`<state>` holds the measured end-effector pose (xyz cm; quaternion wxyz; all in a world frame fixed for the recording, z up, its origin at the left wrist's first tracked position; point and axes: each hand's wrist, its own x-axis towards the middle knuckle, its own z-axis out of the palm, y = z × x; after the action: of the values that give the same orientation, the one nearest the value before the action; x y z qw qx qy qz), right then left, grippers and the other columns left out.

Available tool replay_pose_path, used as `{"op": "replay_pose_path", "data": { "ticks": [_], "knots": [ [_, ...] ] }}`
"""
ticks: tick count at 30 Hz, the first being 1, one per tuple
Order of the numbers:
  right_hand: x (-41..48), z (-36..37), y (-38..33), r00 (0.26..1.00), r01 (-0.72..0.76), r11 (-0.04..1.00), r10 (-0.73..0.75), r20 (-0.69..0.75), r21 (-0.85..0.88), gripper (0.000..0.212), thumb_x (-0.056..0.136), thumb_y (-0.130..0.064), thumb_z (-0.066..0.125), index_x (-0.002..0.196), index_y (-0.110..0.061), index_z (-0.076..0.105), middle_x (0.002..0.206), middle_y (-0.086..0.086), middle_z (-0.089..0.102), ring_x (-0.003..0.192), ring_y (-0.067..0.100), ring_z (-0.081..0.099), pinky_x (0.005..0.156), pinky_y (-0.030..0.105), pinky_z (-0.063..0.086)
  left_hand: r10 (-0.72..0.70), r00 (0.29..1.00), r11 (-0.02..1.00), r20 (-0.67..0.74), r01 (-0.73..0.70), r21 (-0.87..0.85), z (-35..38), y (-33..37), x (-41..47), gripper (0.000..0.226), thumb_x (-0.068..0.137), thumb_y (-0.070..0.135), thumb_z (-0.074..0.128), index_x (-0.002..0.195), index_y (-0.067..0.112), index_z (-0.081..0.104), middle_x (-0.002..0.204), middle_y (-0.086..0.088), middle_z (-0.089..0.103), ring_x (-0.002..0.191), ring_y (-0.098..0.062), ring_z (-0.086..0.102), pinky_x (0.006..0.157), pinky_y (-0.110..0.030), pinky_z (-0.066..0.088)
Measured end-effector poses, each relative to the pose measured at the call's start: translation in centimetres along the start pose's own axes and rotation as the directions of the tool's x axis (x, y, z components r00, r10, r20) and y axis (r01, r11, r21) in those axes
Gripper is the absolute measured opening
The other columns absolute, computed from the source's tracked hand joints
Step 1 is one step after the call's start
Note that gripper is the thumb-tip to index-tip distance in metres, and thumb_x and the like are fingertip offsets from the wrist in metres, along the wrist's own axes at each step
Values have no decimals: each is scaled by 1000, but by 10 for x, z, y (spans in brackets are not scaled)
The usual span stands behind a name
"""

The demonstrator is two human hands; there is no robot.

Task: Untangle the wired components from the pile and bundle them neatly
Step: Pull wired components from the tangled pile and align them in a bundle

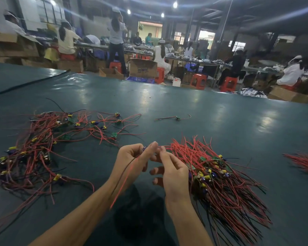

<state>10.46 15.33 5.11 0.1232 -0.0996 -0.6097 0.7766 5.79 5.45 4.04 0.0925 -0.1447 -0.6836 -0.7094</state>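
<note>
Here the left hand (pixel 132 158) and right hand (pixel 171 170) meet just above the dark green surface (pixel 185 103), fingers pinched together on one wired component (pixel 144 148). Its small purple part shows between the left thumb and forefinger, and its red and black leads (pixel 122 178) trail down over the left forearm toward 7 o'clock. The right fingers close on the same piece from the 3 o'clock side; the other right fingers curl loosely inward. At 9 o'clock from the hands sprawls the tangled pile (pixel 36 150) of red wires with yellow and purple parts. At 4 o'clock, touching the right hand, lies the sorted bundle (pixel 220 176), wires roughly parallel. One loose component (pixel 177 118) rests alone at 12 o'clock, well apart. More red wires (pixel 304 162) lie at 3 o'clock by the edge.
</note>
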Motion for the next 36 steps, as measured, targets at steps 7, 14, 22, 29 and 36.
{"op": "replay_pose_path", "data": {
  "ticks": [7, 14, 22, 29, 36],
  "knots": [
    [3, -5, -6, 992, -79, 983, 93, -81, 168, 10, 87, -11, 71, 77, -13, 70, 69, 3, 72, 59, 10, 66, 46, 21, 50, 201, 967, 977, 157, -208, 34, 3, -7, -8, 44, 75, 32, 76, 59, -1, 52, 52, -7, 43, 51, -14, 34, 48, -28, 29],
    [9, -24, -20, 987, -20, 960, 63, -145, 279, 15, 88, -2, 67, 78, -14, 68, 67, 3, 69, 55, 10, 63, 44, 22, 51, 301, 876, 817, 377, -440, 371, -5, -15, -8, 14, 81, 19, 72, 95, 23, 70, 59, 10, 59, 48, -8, 51, 51, -24, 44],
    [23, -62, -37, 925, 207, 909, -303, -231, -362, 14, 93, -10, 64, 84, -20, 68, 71, -2, 69, 52, 6, 58, 47, 28, 51, 256, 962, 528, 95, -221, 820, -48, -33, 19, 23, 83, 19, 69, 106, 16, 71, 117, -1, 63, 109, -23, 57, 95, -40, 45],
    [21, -83, -30, 909, -19, 505, -351, -226, -863, 19, 95, -28, 60, 112, -24, 66, 95, -6, 71, 93, 25, 63, 72, 33, 44, -16, 1000, 322, 23, -17, 947, -66, -58, 37, 58, 91, 54, 49, 144, 33, 40, 160, -3, 18, 145, -20, 14, 115, -43, 15],
    [13, -45, -16, 852, 276, 518, -522, -43, -809, 27, 92, -19, 64, 117, -13, 68, 110, 3, 70, 105, 25, 63, 96, 46, 48, -158, 985, 128, -67, 87, 988, -65, -66, 65, 61, 92, 61, 38, 146, 32, 34, 156, -6, 28, 139, -29, 26, 109, -47, 23]
  ]
}}
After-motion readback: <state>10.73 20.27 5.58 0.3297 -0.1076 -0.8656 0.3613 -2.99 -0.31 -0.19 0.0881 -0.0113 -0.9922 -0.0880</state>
